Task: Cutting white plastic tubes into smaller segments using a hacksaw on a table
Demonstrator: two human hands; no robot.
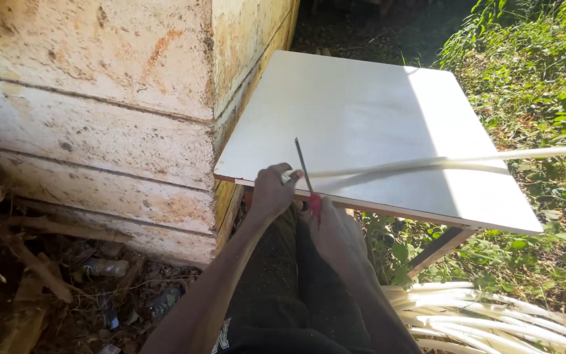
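A long white pipe [427, 162] is laid across a white board [361, 124], its far end running out past the board's right edge over the green plants [532, 72]. The near end of the pipe is gripped by the left hand [271, 190], whose fingers are curled closed around it at the board's front edge. A thin dark blade with a red handle, probably a small saw [306, 174], is held upright just beside that end by the right hand [335, 229], which is closed on the handle; the blade appears to touch the pipe, though this cannot be seen clearly. The board is set against the corner of a worn, stained wall [99, 98]. A bundle of further white pipes [492, 318] is seen on the ground at lower right, well apart from the hands.
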